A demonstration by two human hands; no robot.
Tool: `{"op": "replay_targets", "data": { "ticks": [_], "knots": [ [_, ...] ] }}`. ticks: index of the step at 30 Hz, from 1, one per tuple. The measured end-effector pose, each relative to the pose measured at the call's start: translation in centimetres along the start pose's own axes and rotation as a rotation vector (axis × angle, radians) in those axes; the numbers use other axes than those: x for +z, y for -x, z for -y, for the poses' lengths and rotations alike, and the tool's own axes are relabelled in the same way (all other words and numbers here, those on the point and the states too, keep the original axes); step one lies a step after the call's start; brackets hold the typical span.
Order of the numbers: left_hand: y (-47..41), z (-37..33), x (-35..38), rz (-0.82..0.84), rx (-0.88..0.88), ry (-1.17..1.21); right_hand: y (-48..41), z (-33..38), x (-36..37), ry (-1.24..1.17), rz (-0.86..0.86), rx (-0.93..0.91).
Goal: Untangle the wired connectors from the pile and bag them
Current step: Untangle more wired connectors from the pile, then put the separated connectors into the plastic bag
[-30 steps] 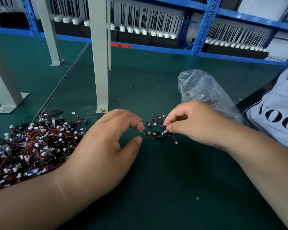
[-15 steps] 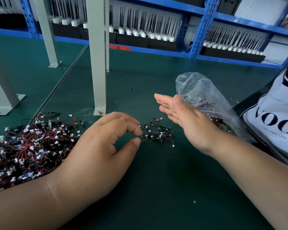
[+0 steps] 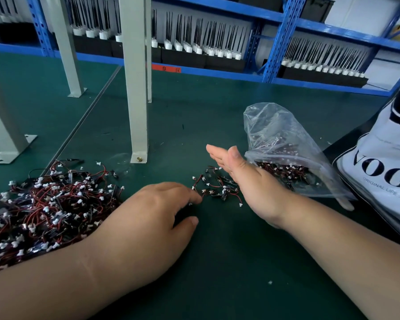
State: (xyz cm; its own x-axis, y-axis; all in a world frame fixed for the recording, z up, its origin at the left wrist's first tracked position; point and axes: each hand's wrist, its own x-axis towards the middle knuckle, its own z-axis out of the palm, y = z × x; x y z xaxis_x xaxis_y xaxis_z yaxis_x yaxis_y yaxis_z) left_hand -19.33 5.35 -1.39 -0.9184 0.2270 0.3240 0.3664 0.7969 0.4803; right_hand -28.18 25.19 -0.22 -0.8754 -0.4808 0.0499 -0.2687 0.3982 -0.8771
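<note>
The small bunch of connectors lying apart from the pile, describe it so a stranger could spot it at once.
On the green mat, look right of the grey post, between the left hand and the right hand. The small bunch lies loose there, at the left hand's fingers. Unlike the big pile far left or the connectors in the clear bag, it is just a thin handful.

- The left hand (image 3: 148,218) is showing its broad, rounded back in the lower middle of the frame.
- The right hand (image 3: 252,183) is showing in the middle right, with a short, plain thumbnail (image 3: 234,155).
- The left forearm (image 3: 56,280) is filling the lower left and the right forearm (image 3: 344,239) is filling the lower right, both bare to the frame's edge.
- A thin crease is running across the left wrist (image 3: 89,267).
</note>
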Motion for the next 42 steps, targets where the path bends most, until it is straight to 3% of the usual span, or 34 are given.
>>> {"op": "replay_targets", "data": {
  "ticks": [4, 7, 10, 14, 23, 29, 42],
  "knots": [
    [0.1, 0.1, 0.2, -0.005, 0.007, -0.082, 0.3, 0.3, 0.5, 0.066, -0.026, -0.028],
    [0.1, 0.3, 0.5, -0.037, 0.013, -0.109, 0.3, 0.3, 0.7, 0.367, -0.028, -0.015],
    [0.2, 0.3, 0.5, -0.078, -0.015, -0.089, -0.1, 0.2, 1.2, 0.698, 0.079, 0.006],
    [0.3, 0.3, 0.4, -0.11, -0.022, -0.077, -0.7, 0.5, 2.1, 0.824, 0.076, -0.042],
    [0.4, 0.1, 0.2, -0.068, -0.004, -0.073, -0.1, 0.4, 1.7, 0.784, 0.007, -0.198],
    [0.3, 0.2, 0.2, -0.038, -0.003, -0.105, 0.0, 0.2, 0.7, 0.972, -0.09, -0.153],
    [0.2, 0.4, 0.2, 0.016, 0.014, -0.111, 0.2, 0.0, 0.4, 0.958, -0.192, -0.212]
  ]
}}
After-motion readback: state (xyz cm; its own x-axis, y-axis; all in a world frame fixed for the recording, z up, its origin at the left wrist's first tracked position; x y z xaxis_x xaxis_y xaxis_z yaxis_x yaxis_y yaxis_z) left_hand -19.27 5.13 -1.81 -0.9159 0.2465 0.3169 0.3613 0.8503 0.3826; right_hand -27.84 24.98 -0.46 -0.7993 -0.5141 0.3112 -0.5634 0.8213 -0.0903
